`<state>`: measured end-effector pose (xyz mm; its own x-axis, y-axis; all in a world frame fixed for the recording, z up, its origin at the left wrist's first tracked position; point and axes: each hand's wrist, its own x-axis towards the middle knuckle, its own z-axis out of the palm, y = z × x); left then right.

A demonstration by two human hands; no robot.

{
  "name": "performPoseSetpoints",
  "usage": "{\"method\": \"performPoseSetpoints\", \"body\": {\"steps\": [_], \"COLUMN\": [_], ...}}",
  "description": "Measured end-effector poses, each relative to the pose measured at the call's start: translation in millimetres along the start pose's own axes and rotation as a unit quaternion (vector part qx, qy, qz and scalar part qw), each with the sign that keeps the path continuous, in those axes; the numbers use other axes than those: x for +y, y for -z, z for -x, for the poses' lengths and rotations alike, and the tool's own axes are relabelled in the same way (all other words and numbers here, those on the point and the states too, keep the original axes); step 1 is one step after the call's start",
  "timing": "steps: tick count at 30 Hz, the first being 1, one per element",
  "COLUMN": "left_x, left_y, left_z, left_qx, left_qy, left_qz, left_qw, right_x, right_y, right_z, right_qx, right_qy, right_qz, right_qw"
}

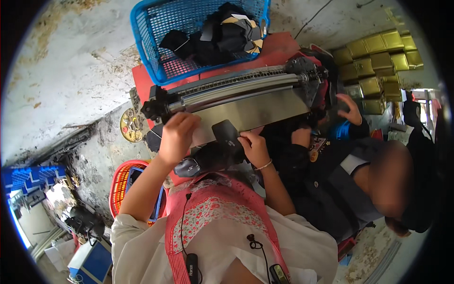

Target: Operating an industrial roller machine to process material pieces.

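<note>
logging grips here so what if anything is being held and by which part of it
The right hand holds a flat black piece by its right edge; whether the left hand holds anything cannot be told.

The bare left forearm (pixel 146 187) slopes steeply up to the left hand (pixel 182 132) at the left edge of the flat silver metal surface (pixel 269 108), knuckles up, fingers curled; their half-hidden tips seem tucked under. The bare right forearm (pixel 277 189) slants leftward; the right hand (pixel 254 148) pinches, thumb against bent fingers, by the lower edge.
</note>
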<state>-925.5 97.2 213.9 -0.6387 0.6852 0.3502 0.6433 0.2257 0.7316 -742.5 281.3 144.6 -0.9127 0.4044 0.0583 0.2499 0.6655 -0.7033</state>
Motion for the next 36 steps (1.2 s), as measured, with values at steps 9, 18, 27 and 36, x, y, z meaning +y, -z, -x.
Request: {"method": "performPoseSetpoints", "body": {"steps": [9,18,27,36], "left_x": [-12,-65,-106,-101], "left_y": [-24,-53,-92,-104], "left_z": [-94,-155,-137,-137], "left_qx": [0.021,-0.071,-0.414,-0.458], "left_qy": [-0.098,0.144,-0.014,-0.088], "left_qz": [-0.251,-0.442,-0.279,-0.301], "left_qw": [0.963,0.882,0.866,0.832], "right_x": [12,11,8,-13], "right_y": [-14,-20,-19,-20], "right_z": [-5,-10,-19,-68], "right_qx": [0.039,0.036,0.039,0.128], "right_qy": [-0.082,-0.067,-0.104,-0.081], "right_qz": [-0.167,-0.126,-0.129,-0.067], "right_qw": [0.982,0.989,0.985,0.986]}}
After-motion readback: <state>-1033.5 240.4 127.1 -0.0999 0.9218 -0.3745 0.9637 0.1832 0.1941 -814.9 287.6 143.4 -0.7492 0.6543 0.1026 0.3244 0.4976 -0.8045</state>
